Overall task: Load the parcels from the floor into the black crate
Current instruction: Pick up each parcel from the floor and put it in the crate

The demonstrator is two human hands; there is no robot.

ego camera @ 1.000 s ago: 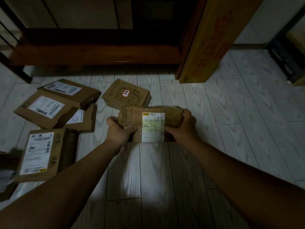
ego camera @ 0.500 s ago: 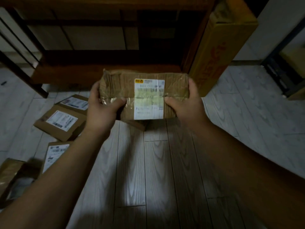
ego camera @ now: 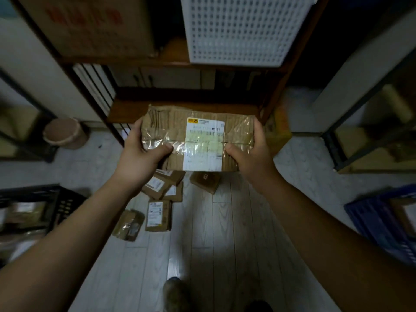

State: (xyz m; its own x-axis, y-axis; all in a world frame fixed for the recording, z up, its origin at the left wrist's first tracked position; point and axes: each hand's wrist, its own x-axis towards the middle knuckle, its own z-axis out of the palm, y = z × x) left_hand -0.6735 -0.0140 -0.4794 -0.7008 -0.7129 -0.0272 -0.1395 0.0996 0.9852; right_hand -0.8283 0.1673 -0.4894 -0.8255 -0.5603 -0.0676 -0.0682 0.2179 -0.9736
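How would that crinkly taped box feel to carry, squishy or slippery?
Probably a bit squishy: the parcel has creased, dented cardboard, so its walls may give under a squeeze. Maybe slippery too, since shiny clear tape wraps it where the left hand and right hand grip. It seems fairly light, held up by its ends alone.

We see a creased brown cardboard parcel (ego camera: 166,124), matt and rumpled, banded with glossy clear tape (ego camera: 157,144) that wrinkles and glints across a smooth white paper label (ego camera: 203,158). The pale wood-grain plank floor (ego camera: 225,244) carries a soft sheen. On it we note smaller brown cardboard parcels (ego camera: 158,216), matt, and at its left edge a black plastic lattice crate (ego camera: 67,203). Above are a white perforated plastic basket (ego camera: 243,30) and a dark brown wooden shelf (ego camera: 126,111).
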